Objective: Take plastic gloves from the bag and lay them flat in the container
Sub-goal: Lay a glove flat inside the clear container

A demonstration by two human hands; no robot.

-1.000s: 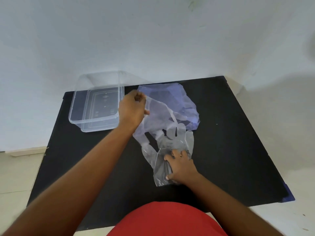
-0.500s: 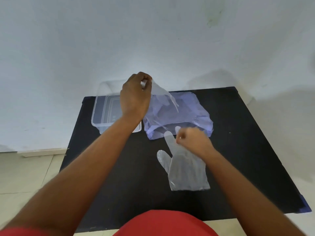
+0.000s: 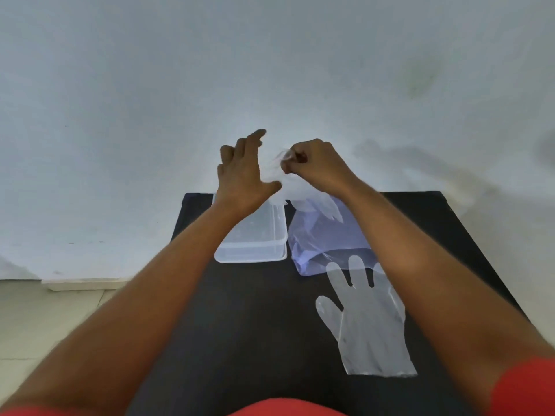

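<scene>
Above the far edge of the black table [image 3: 240,325], the right hand [image 3: 315,166] is closed in a pinch on a clear plastic glove [image 3: 312,199], which hangs down over the bluish plastic bag [image 3: 324,238]. The left hand [image 3: 243,172] is raised just beside it, fingers spread and holding nothing. Below the left hand sits the clear rectangular container [image 3: 255,250], touching or just beside the bag. A second plastic glove [image 3: 369,322] lies flat on the table nearer the person, its fingertips overlapping the bag's near edge.
</scene>
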